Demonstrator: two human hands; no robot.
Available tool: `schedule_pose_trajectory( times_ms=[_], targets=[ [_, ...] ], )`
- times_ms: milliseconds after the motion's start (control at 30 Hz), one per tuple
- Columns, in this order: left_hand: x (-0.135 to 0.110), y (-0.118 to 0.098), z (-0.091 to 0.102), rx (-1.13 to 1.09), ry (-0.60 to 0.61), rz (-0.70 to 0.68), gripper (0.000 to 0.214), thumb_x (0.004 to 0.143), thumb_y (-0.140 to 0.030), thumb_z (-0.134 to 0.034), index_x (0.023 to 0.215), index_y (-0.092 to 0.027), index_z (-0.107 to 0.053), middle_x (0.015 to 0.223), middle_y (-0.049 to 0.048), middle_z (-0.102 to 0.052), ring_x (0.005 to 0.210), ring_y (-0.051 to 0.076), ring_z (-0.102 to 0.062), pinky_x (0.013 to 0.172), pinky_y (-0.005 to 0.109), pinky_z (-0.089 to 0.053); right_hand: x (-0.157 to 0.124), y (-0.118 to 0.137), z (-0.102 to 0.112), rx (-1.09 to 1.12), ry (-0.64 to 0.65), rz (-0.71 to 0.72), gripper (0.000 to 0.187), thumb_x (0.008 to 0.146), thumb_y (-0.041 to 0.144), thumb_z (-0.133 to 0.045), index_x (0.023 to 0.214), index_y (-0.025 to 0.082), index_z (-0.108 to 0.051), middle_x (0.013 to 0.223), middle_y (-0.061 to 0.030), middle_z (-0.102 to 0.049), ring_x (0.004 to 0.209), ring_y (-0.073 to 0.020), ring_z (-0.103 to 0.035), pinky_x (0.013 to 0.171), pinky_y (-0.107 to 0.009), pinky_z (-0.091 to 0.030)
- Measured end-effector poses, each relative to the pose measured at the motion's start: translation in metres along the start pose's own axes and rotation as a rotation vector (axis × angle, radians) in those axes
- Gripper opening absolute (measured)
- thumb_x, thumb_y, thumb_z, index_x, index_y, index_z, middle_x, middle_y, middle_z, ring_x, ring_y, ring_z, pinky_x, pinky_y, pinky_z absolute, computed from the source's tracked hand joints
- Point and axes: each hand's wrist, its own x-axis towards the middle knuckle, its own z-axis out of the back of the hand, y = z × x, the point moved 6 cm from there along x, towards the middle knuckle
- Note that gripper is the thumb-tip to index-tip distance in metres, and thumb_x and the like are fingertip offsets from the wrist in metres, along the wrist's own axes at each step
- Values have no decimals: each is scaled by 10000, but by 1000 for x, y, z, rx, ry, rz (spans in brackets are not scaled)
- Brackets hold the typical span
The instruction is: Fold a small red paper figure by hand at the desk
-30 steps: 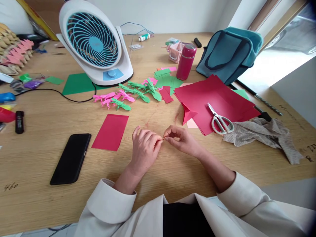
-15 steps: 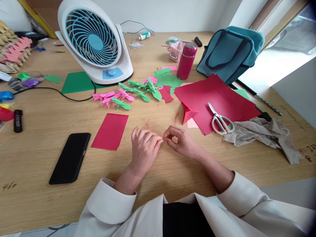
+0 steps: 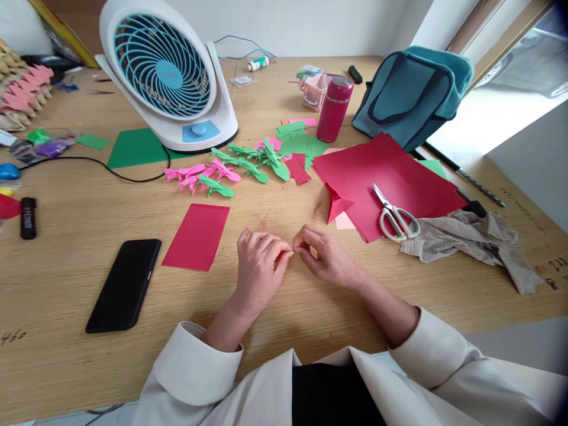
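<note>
My left hand (image 3: 258,266) and my right hand (image 3: 326,257) meet fingertip to fingertip just above the wooden table (image 3: 71,272). Both pinch something tiny between thumb and fingers; it is too small to name. A red paper rectangle (image 3: 196,236) lies flat just left of my left hand. A small folded red piece (image 3: 337,204) stands beyond my right hand, at the edge of a stack of red sheets (image 3: 386,174). White-handled scissors (image 3: 396,214) rest on that stack.
A black phone (image 3: 124,284) lies at the left front. Pink and green folded paper figures (image 3: 226,168) sit mid-table before a white and blue fan (image 3: 166,71) with its black cord (image 3: 89,163). A crimson flask (image 3: 335,109), teal bag (image 3: 410,94) and crumpled cloth (image 3: 474,239) stand right.
My fingertips have stayed pinched together; the left fingers have curled in a little more. The view has shifted slightly.
</note>
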Motion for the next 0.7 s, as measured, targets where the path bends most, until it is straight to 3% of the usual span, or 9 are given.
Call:
schedule_pose_trajectory(
  times_ms=[167, 300, 500, 700],
  targets=[
    [4, 5, 4, -172, -46, 57, 127, 868, -154, -628, 761, -208, -587, 769, 8, -655, 865, 208, -550, 941, 419, -413, -1, -1, 2, 155, -73, -76, 105, 946, 197, -518, 843, 194, -534, 790, -15, -530, 724, -144, -507, 664, -279, -419],
    [5, 11, 10, -281, -144, 87, 119, 869, -192, -664, 756, -207, -631, 747, 5, -650, 881, 201, -559, 903, 391, -429, -2, -7, 4, 280, -158, -199, 147, 974, 301, -518, 878, 191, -539, 776, -3, -523, 685, -129, -507, 646, -276, -421],
    [2, 18, 13, -356, -203, 154, 107, 858, -222, -700, 756, -207, -674, 702, -16, -662, 735, 156, -571, 797, 333, -435, -4, -3, -11, 278, -69, -184, 184, 908, 312, -634, 1029, 184, -580, 921, -41, -596, 812, -152, -588, 740, -286, -487],
    [-3, 22, 1, -470, -126, 298, 102, 846, -253, -709, 755, -207, -709, 720, -11, -686, 687, 139, -584, 747, 300, -454, -6, -2, -22, 134, -99, -182, 144, 861, 211, -629, 758, 196, -530, 764, 1, -546, 701, -133, -543, 656, -260, -442]
  ],
)
